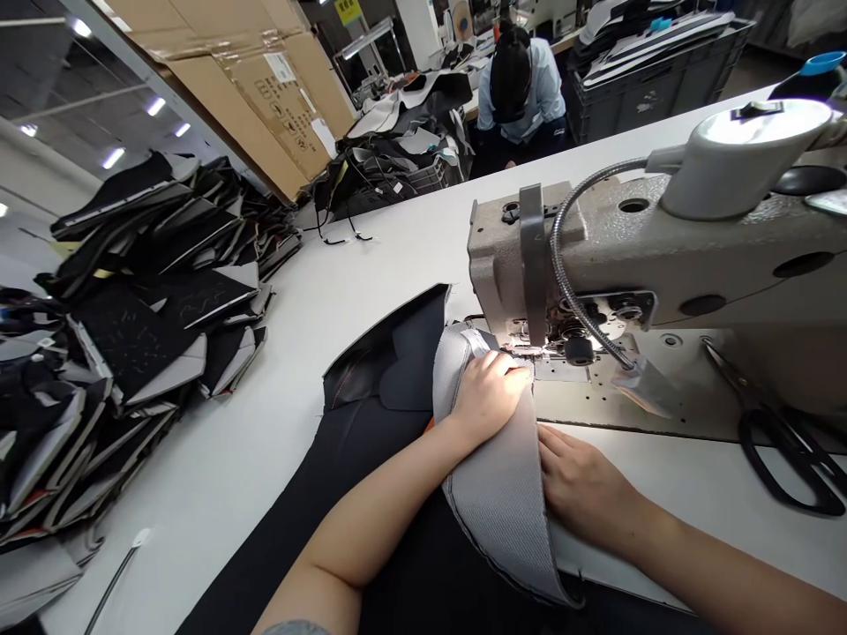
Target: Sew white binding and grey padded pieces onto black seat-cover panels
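Note:
A grey mesh fabric piece (pixel 499 494) with dark edging lies partly under the needle area of a sewing machine (pixel 529 265). My left hand (pixel 490 397) presses on top of this fabric with bent fingers, close to the lit presser foot. Along the fabric's right edge, my right hand (pixel 582 476) grips from the side, its thumb hidden and fingertips at the edge. Black panels (pixel 371 423) joined to the fabric spread to the left and toward me. The needle itself is too small to make out.
Black-handled scissors (pixel 787 450) rest on the machine bed at right. Stacked black and grey cut pieces (pixel 138 326) line the table's left side. Behind stand a cardboard box (pixel 265 106), a heap of fabric (pixel 416 123), a grey crate (pixel 652 97) and a bent-over person (pixel 522 84).

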### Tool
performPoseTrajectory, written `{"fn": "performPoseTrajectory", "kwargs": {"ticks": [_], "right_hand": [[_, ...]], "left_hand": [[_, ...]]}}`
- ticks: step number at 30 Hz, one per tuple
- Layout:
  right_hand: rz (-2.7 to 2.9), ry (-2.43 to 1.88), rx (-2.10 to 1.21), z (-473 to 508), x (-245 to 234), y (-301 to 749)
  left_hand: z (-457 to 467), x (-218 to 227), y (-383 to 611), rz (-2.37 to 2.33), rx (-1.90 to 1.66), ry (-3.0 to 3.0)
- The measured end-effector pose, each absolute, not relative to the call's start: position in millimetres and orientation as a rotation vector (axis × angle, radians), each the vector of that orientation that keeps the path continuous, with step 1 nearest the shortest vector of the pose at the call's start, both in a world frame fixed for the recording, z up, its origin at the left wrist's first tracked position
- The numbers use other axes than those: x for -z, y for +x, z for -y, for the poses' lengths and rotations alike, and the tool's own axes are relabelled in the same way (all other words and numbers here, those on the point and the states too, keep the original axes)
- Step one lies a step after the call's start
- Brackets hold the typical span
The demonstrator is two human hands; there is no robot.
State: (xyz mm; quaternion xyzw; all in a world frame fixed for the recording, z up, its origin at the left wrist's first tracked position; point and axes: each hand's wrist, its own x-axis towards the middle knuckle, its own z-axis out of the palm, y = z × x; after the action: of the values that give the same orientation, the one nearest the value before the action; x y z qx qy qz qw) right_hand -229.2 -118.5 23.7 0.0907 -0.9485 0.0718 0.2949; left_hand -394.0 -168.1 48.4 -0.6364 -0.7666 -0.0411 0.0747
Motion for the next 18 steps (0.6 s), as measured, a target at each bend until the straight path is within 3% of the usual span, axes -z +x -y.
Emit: {"fn": "performPoseTrajectory", "kwargs": {"ticks": [18], "right_hand": [[2.571, 0.275, -0.337, 122.3, -26.3, -223.3]], "left_hand": [[173.5, -47.2, -389.4, 2.238, 0.078, -1.820]]}}
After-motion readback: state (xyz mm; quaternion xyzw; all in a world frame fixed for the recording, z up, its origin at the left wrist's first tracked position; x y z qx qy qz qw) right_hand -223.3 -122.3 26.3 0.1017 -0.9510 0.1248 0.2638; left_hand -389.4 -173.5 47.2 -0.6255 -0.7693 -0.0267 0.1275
